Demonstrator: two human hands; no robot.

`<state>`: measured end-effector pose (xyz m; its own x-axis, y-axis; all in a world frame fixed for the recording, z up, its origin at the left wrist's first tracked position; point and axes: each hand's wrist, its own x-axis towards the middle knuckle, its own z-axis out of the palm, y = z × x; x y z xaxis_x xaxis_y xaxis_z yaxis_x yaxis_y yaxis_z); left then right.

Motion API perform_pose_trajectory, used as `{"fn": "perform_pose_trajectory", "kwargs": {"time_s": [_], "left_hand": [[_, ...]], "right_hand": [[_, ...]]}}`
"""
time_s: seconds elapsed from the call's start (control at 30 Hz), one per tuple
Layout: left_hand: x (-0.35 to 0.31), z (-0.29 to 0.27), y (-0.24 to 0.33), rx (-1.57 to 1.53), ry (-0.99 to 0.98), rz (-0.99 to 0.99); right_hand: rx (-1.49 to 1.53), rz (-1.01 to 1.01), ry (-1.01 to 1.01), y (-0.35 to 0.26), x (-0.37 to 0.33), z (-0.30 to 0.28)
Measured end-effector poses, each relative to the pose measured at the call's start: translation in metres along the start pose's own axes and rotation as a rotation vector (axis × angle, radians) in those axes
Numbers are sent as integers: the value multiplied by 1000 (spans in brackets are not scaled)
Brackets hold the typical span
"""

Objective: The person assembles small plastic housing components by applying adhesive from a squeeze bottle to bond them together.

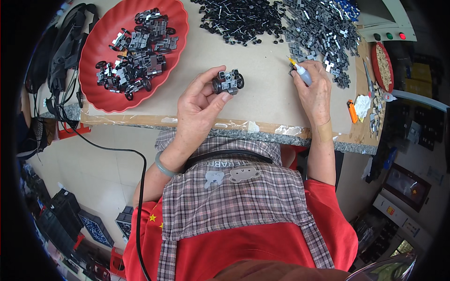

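Note:
My left hand (200,104) holds a small grey toy chassis with black wheels (228,82) between thumb and fingers, just above the cardboard-covered table (262,100). My right hand (315,91) grips a small grey glue bottle with a yellow tip (300,70), the tip pointing up-left near the edge of a pile of grey plastic parts (323,33). The two hands are about a hand's width apart.
A red scalloped tray (101,96) at the left holds several assembled wheeled pieces (138,47). A heap of black wheels and axles (239,18) lies at the back. An orange cutter (352,111), a crumpled tissue (362,105) and a small red dish (383,65) sit at the right. A black cable (117,152) hangs off the table's left edge.

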<state>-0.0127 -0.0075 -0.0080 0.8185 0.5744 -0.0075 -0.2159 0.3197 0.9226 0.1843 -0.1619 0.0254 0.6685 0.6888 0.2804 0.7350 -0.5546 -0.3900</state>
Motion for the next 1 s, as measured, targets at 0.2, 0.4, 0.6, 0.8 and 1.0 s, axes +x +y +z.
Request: {"fn": "perform_pose_trajectory", "kwargs": {"time_s": [0.2,0.4,0.6,0.8,1.0], "left_hand": [[0,0,0,3,5,4],[1,0,0,1,4,3],[0,0,0,-2,10,6],[1,0,2,-22,10,-13],[0,2,3,-38,9,-23]], "right_hand": [[90,59,-40,-9,-4,-1],[290,52,-97,-5,-9,0],[140,-268,-25,-12,-21,7],[278,-233,-222,-13,-25,-1],[308,-164,-245,-17,-24,-4]]}}
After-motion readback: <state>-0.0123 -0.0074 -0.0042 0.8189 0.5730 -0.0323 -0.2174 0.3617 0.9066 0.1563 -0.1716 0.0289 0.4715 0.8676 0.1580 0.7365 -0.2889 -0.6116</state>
